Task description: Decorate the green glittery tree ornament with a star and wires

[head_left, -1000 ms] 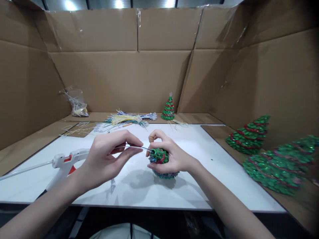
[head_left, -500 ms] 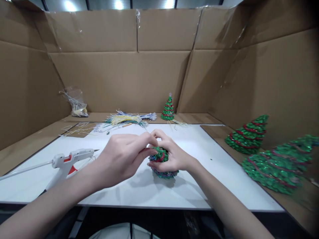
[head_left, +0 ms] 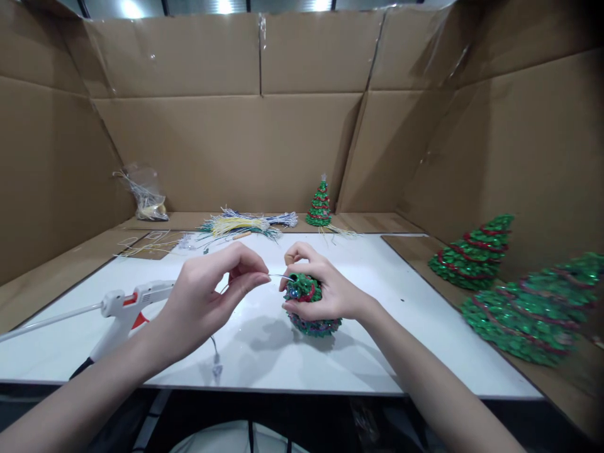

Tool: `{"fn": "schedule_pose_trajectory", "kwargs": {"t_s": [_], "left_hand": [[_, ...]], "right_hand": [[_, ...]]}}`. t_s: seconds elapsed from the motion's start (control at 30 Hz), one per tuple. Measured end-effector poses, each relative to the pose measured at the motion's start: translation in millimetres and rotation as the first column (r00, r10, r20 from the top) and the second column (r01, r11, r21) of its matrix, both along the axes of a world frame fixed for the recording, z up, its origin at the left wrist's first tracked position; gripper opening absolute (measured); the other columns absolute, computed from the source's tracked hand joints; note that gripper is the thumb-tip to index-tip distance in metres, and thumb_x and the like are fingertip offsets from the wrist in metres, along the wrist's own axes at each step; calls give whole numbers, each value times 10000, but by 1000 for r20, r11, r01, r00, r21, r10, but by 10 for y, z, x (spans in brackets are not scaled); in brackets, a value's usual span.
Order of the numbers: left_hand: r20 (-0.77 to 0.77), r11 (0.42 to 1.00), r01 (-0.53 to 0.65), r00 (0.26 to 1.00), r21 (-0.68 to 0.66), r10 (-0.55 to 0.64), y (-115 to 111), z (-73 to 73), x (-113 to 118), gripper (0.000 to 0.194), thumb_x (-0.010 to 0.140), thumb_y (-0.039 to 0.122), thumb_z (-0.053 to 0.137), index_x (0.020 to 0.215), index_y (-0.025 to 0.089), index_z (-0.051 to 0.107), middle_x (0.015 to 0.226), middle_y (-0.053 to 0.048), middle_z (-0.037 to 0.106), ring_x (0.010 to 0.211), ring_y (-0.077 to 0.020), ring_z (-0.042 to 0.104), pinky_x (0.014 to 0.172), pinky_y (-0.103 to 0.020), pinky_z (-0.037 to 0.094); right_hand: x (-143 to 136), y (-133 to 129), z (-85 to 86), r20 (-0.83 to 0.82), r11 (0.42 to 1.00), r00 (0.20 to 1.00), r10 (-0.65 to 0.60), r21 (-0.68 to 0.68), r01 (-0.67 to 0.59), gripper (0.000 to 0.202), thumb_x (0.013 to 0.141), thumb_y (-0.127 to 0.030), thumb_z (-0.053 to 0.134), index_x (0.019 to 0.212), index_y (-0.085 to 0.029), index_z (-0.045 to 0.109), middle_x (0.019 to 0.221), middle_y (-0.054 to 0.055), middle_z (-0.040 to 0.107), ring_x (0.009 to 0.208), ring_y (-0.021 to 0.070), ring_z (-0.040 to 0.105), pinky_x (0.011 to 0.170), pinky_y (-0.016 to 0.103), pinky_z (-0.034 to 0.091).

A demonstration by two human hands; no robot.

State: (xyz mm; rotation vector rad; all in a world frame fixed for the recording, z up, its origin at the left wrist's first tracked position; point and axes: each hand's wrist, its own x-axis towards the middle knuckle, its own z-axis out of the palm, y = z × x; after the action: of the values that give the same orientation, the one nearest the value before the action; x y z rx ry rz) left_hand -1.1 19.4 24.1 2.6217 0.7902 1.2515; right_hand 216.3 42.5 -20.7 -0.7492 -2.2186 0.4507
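Tree [head_left: 302, 289]: 6 o'clock in our view.
Right hand [head_left: 325, 283]: our fingers curl round the tree, gripping it.
Left hand [head_left: 217, 283]: half a second ago at the treetop, now back towards its 9 o'clock, thumb and forefinger pinching wire [head_left: 281, 275].
Wire: now bridges the gap; we judge it partly threaded.

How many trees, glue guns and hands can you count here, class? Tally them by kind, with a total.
Trees: 4 (held tree, back tree, farther right tree, nearer right tree)
Glue guns: 1 (white gun)
Hands: 2 (left hand, right hand)
Total: 7
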Motion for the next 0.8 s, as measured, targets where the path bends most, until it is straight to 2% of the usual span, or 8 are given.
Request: {"fn": "schedule_pose_trajectory", "kwargs": {"t_s": [0.1,0.2,0.33,0.47,0.6,0.7,0.8], "left_hand": [[-46,983,43,998,180,-35,37,18,80,99,856,83,566,789,155,559,682,33,594,605,-61,519,580,-160,393],[-120,960,89,991,267,-58,75,8,172,125,864,72,532,774,150,573,662,25,577,587,-74,491,564,-186,378],[-127,964,91,990,250,-61,102,-26,205,100,875,100,533,805,158,575,680,30,583,585,-73,494,560,-186,380],[-89,989,44,996,144,-31,87,-50,88,36,864,158,587,897,171,582,744,29,653,595,-65,562,571,-165,426],[4,995,-16,1000,104,15,57,-55,-34,24,855,145,589,864,167,595,729,11,668,598,-77,596,557,-164,460],[6,988,-5,1000,157,5,44,-21,-25,53,849,120,586,822,163,599,710,7,666,602,-81,599,577,-174,466],[-73,962,41,997,269,-22,55,21,61,102,858,84,551,810,158,603,691,6,649,606,-81,577,575,-181,436]], "right_hand": [[8,10,-2,4,1000,1000,3,10,-3,184,684,-319,698,718,-177,587,901,40,403,890,191,435,845,369,407],[17,16,-4,8,1000,1000,13,2,-13,195,684,-314,693,690,-178,554,905,41,406,894,196,434,827,365,410],[20,13,-9,-1,1000,1000,9,-15,-9,188,692,-315,687,702,-180,557,913,44,410,897,199,438,820,367,414],[6,3,-4,-5,1000,1000,3,-11,-3,168,688,-302,696,741,-182,591,913,42,403,890,192,439,830,367,414],[3,-2,7,-11,1000,1000,-4,-13,4,158,690,-313,699,743,-190,616,899,35,396,881,188,439,838,372,414],[9,-1,10,-13,1000,1000,-7,-16,6,156,691,-313,696,743,-188,619,898,37,397,881,190,436,836,375,414],[15,8,5,-12,1000,1000,-2,-12,2,160,696,-312,692,733,-185,604,898,37,398,875,188,433,829,374,414]]}}
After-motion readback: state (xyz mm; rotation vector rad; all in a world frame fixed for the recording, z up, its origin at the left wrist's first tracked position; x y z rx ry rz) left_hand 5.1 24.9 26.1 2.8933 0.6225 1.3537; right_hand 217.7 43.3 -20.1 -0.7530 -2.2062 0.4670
